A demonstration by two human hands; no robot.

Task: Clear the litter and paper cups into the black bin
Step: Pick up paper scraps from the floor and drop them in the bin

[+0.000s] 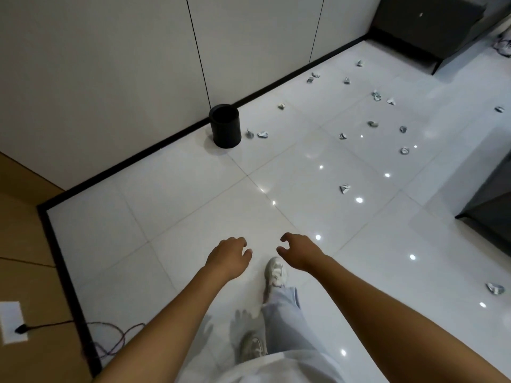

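Black bin (224,125) upright on white tiled floor (193,217), against the dark skirting below the pale wall panels (110,51); inside too dark to make out. Two crumpled paper scraps (256,134) just beside it, more litter (376,123) scattered well off to the right. No readable writing. Left hand (228,257) and right hand (300,251) both held out low, fingers loosely curled, holding nothing.

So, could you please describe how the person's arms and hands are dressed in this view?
Both forearms are bare, with no sleeves in view. The left hand and right hand wear no gloves; no rings, watch or bracelets show.
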